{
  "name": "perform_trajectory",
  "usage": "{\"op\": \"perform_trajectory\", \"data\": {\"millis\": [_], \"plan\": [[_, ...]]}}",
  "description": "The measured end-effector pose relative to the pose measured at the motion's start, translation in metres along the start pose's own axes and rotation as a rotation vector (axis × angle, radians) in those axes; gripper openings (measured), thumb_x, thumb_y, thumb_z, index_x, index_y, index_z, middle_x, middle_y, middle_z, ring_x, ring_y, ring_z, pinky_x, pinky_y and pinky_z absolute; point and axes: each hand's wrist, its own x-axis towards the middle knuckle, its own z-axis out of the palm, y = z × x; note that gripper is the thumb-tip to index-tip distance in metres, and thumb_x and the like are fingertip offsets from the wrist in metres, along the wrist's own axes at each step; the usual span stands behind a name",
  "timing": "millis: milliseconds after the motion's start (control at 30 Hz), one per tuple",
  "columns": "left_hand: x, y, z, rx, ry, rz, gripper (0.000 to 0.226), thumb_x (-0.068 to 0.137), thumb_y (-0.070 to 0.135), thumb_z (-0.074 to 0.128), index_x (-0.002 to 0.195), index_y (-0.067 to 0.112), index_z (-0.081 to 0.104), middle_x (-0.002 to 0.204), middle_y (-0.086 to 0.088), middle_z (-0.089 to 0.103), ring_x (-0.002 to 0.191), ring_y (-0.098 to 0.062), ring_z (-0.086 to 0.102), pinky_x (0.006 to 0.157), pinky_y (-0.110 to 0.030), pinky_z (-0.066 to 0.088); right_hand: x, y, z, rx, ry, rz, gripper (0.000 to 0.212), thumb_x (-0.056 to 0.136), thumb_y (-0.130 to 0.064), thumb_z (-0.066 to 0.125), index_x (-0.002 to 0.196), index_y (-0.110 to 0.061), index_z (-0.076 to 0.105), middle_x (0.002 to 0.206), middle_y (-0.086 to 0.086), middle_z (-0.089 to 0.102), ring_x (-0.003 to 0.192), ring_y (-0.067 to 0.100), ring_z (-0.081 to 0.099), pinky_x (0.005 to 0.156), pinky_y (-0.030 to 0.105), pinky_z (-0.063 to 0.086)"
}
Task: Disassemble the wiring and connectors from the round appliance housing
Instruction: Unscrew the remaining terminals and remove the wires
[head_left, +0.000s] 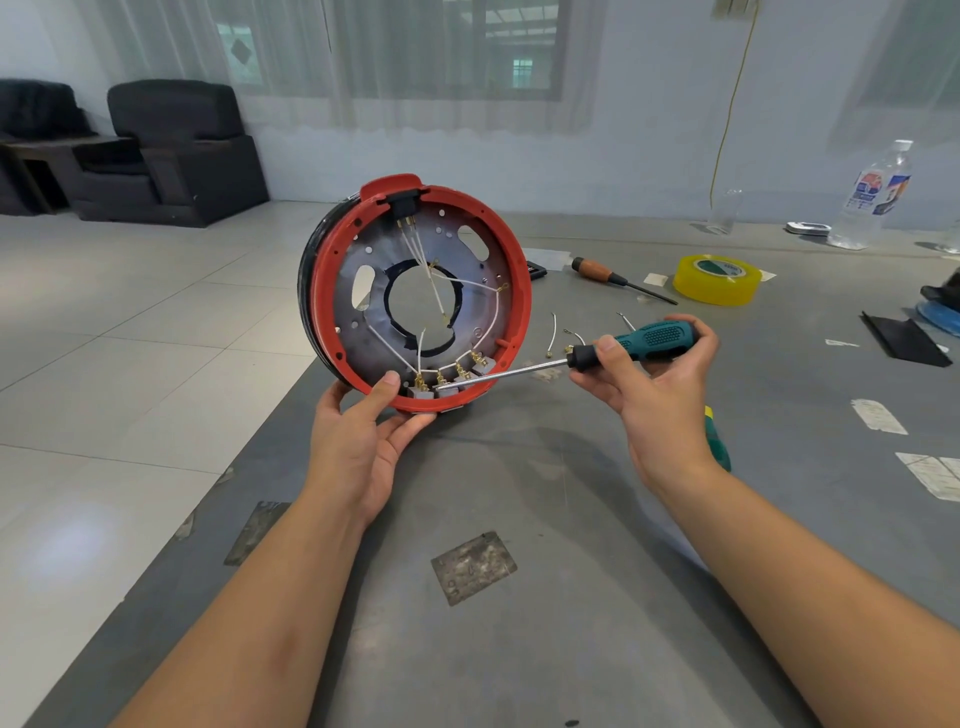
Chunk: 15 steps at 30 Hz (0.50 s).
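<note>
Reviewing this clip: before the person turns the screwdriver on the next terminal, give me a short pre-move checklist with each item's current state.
1. Housing steadied: ok, left hand holds its lower rim, tilted up on the table.
2. Screwdriver grip secure: ok, right hand is wrapped round the handle.
3. Tip seated in a screw head: cannot tell, it sits among the bottom connectors.
4. Left thumb away from the tip: not ok, it lies close beside it.
5. Wires still attached: ok, several remain inside.
</note>
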Motion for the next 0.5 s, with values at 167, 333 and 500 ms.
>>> {"op": "perform_trajectory", "data": {"millis": [167, 333, 500], "plan": [[0.000, -0.001, 0.000, -0.005, -0.012, -0.004, 0.059, 0.098, 0.003, 0.070, 0.150, 0.012, 0.045, 0.107, -0.009, 0.081, 0.100, -0.039, 0.078, 0.080, -0.051, 0.066, -0.002, 0.000, 0.004, -0.044, -0.009, -0.003, 0.061, 0.087, -0.010, 0.078, 0.105, -0.058, 0.046, 0.136, 0.017, 0.040, 0.112, 0.038, 0.068, 0.077, 0.045, 0.063], [0.000, 0.000, -0.001, -0.013, 0.008, 0.000, 0.059, 0.097, 0.003, 0.072, 0.149, 0.014, 0.046, 0.108, -0.010, 0.081, 0.100, -0.039, 0.078, 0.080, -0.051, 0.066, -0.005, 0.001, 0.002, -0.042, -0.030, -0.008, 0.060, 0.087, -0.009, 0.078, 0.114, -0.049, 0.042, 0.130, 0.016, 0.043, 0.104, 0.034, 0.073, 0.076, 0.043, 0.064], [0.000, 0.001, -0.001, -0.065, 0.058, 0.002, 0.060, 0.099, 0.007, 0.071, 0.152, 0.006, 0.043, 0.132, -0.018, 0.071, 0.099, -0.039, 0.078, 0.079, -0.051, 0.066, -0.014, 0.008, 0.005, 0.038, -0.001, 0.030, 0.061, 0.087, -0.006, 0.079, 0.121, -0.036, 0.039, 0.135, 0.022, 0.042, 0.115, 0.041, 0.066, 0.079, 0.046, 0.063]]}}
